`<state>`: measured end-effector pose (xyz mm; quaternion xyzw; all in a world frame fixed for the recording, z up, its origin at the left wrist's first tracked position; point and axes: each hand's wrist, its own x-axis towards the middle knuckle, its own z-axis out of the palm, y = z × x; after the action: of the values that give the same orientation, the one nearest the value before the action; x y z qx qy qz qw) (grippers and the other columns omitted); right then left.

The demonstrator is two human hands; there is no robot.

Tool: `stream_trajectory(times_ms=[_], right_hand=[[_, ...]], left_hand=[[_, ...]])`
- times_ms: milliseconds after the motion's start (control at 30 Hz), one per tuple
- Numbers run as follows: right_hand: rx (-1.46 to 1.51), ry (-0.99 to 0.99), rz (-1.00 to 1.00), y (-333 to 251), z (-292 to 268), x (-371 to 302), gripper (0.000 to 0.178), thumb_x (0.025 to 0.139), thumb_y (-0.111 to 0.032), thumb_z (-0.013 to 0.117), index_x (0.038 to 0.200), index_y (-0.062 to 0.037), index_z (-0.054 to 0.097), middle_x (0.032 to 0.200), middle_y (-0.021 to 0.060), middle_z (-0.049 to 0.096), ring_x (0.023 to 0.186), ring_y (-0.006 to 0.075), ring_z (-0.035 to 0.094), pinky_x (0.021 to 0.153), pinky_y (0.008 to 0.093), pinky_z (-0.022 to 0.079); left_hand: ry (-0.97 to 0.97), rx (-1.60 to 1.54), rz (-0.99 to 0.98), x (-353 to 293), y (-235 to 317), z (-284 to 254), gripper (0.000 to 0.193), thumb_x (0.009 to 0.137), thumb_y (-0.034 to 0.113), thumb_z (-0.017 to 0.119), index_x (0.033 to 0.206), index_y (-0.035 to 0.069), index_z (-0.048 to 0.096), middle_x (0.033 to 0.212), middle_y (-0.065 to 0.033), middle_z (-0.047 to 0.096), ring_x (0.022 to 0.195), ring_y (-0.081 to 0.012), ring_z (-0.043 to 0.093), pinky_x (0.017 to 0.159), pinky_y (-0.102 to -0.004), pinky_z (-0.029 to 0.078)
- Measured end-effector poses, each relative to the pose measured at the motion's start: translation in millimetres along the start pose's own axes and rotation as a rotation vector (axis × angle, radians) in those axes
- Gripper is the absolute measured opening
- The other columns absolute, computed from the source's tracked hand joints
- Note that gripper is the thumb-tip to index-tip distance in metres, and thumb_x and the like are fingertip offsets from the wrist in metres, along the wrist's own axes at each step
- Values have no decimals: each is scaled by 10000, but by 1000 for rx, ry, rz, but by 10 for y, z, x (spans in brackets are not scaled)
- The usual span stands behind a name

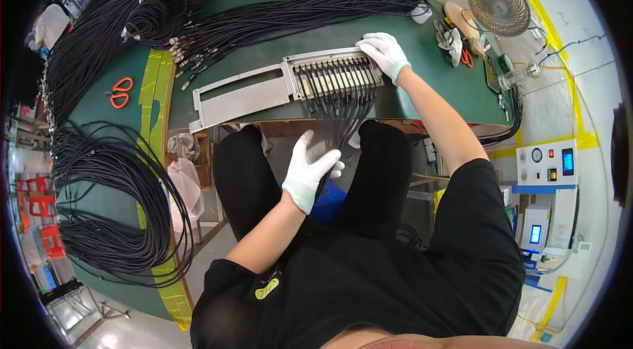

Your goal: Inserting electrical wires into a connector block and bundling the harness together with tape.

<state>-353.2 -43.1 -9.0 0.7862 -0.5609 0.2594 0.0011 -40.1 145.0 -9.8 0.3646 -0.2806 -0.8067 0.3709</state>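
A silver metal fixture [241,101] lies on the green table near its front edge, its left part a frame with a long slot. In its right part, a row of several pale connectors [336,79] sits side by side, with black cables [344,121] hanging from them over the table edge. My white-gloved right hand [384,54] grips the fixture's far right corner. Below the edge, my gloved left hand [311,170] is beside the hanging cables, fingers apart and partly blurred. Its fingertips overlap the cables, but I see no firm grip.
Long black cable bundles [297,11] lie across the back, and coiled cables [119,201] cover the left table. Red-handled scissors [120,93] lie by the yellow tape [153,95]. A fan [499,5] stands at the far right, above control boxes [546,163].
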Motion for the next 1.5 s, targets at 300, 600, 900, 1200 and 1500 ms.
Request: stream_trajectory(times_ms=[300, 600, 900, 1200, 1500], right_hand=[[122, 51, 42, -19, 138, -93, 261, 897, -280, 600, 1061, -124, 730, 1143, 126, 654, 1145, 303, 554, 1016, 391, 402], [128, 102, 69, 13, 195, -105, 252, 863, -347, 618, 1017, -196, 748, 1135, 71, 678, 1146, 273, 563, 1013, 383, 423], [105, 98, 107, -53, 175, -130, 246, 866, -334, 618, 992, -164, 744, 1122, 95, 670, 1137, 286, 564, 998, 391, 423], [1025, 254, 383, 114, 28, -147, 420, 912, -202, 661, 1300, -60, 583, 1303, 104, 602, 1231, 226, 529, 1007, 345, 422], [1831, -499, -204, -2825, -459, -541, 765, 793, -228, 795, 1386, -57, 342, 1219, 70, 539, 1108, 137, 531, 898, 307, 462]], left_hand=[[-511, -345, -509, 369, 665, 528, 409, 1041, 352, 438, 1228, 9, 561, 841, 17, 559, 561, -40, 387, 492, -179, 343], [-442, -140, -409, 308, 341, 353, 347, 1035, 238, 450, 1287, 12, 524, 654, 26, 445, 472, -69, 343, 432, -218, 273], [-590, -115, -521, 310, 15, 313, 295, 1024, 213, 483, 1226, 11, 557, 571, 73, 330, 417, -23, 262, 388, -206, 195], [-743, -28, -283, -355, 481, 408, 363, 1017, 232, 498, 1268, -27, 539, 569, 31, 406, 415, -45, 349, 423, -200, 298], [-162, -208, 660, -606, 1204, 317, 253, 1045, 225, 435, 1221, 63, 516, 608, 31, 351, 422, -83, 332, 396, -233, 282]])
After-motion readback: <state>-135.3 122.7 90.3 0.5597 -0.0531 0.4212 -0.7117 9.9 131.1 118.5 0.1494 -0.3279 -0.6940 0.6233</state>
